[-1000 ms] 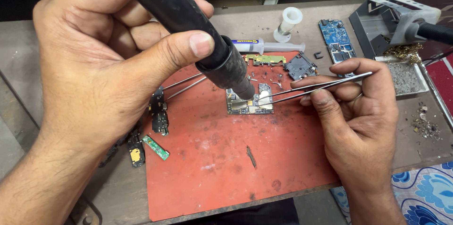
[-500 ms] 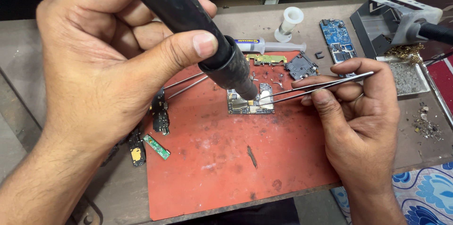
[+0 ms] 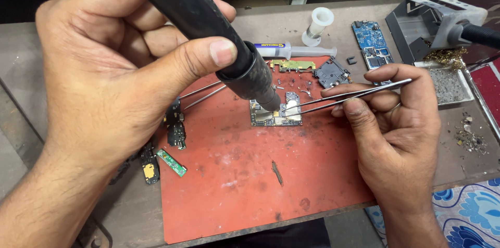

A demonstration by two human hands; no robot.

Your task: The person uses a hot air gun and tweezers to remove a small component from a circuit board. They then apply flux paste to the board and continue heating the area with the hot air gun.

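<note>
Left hand (image 3: 120,86) gripped hot-air wand (image 3: 208,29); right hand (image 3: 396,133), at three o'clock, pinched tweezers (image 3: 344,96) on the small, light, judged-fragile circuit board (image 3: 276,115), best held by its edges.

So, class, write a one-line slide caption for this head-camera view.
Left hand aims a black hot-air wand at a small circuit board on a red mat; right hand steadies it with metal tweezers.

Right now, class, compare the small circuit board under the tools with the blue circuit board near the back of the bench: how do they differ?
The small circuit board lies on the red mat; the blue circuit board lies on the bare bench. The small one has the black hot-air tool in the left hand and the tweezers in the right hand on it; the blue one is untouched. The blue one looks longer. Both lie flat.
</note>
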